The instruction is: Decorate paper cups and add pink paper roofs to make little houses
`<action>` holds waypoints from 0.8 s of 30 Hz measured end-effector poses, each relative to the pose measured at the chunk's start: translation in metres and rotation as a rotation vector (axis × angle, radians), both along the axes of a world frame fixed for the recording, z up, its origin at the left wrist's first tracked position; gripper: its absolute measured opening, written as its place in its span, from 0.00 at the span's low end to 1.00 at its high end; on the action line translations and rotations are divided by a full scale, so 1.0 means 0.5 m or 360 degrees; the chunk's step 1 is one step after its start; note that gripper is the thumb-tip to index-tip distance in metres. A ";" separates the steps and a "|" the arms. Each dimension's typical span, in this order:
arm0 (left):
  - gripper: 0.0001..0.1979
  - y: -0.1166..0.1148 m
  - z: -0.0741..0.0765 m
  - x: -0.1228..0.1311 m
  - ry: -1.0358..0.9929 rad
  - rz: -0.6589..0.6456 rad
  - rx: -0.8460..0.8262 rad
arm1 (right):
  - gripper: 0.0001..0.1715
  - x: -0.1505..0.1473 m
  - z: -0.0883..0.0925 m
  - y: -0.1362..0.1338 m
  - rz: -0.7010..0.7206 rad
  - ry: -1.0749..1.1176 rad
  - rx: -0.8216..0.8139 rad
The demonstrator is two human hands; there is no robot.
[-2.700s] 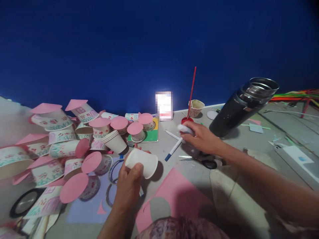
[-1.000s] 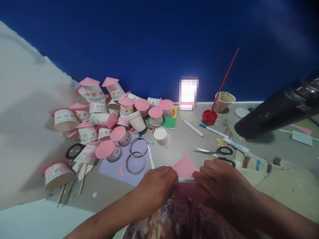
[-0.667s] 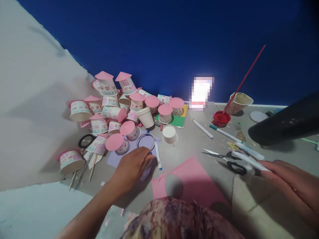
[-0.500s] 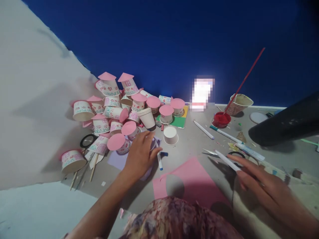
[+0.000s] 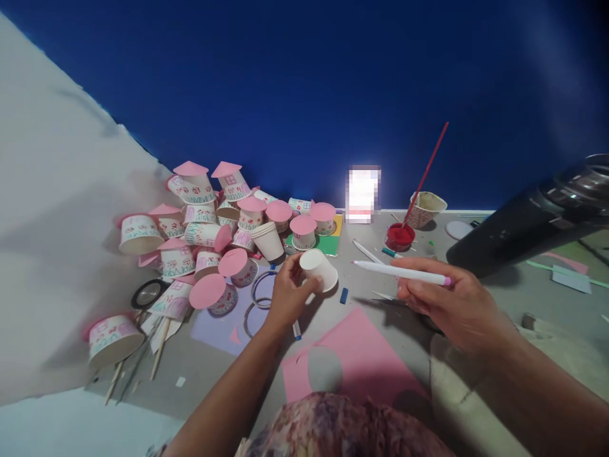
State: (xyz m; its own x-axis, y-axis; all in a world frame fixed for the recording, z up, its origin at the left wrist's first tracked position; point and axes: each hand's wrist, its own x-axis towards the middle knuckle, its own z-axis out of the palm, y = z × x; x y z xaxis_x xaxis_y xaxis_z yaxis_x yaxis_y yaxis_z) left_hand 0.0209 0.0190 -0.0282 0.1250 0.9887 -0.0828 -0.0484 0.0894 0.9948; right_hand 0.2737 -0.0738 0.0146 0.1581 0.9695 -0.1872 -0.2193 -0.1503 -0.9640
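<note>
A plain white paper cup (image 5: 326,270) is tilted in my left hand (image 5: 295,292), its round base facing up and left. My fingers wrap its left side, with the thumb across the front. In my right hand (image 5: 438,301) lies a white marker (image 5: 387,270) with a pink tip and pink end, its tip pointing left toward the cup but apart from it. Below the two hands is a pink paper sheet (image 5: 366,355) with a round hole cut in it. A small blue marker cap (image 5: 344,296) sits just right of the cup.
Decorated cups with pink cone roofs (image 5: 209,292) crowd the left. A stack of plain cups (image 5: 267,241) stands behind my left hand. Tape rings (image 5: 254,320) lie on purple paper (image 5: 209,330). At right are a red paint pot (image 5: 399,237), a leaning black flask (image 5: 518,222) and scissors (image 5: 385,296).
My left hand has moved right and taken hold of the white cup, tipping it. My right hand has come up and inward with the marker, whose pink tip now points left. The view has shifted slightly.
</note>
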 end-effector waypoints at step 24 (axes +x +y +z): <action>0.22 -0.010 0.001 0.026 -0.1270 -0.0449 -0.1051 | 0.12 -0.049 -0.041 0.056 -0.0212 -0.0316 0.0371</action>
State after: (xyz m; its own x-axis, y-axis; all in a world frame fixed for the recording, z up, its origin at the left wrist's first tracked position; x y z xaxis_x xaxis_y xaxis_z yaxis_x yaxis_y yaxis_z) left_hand 0.0339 0.0140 -0.0278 0.5963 0.7050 -0.3839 -0.5564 0.7077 0.4354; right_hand 0.2493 -0.0459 -0.0058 0.2974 0.9510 0.0843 -0.0263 0.0965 -0.9950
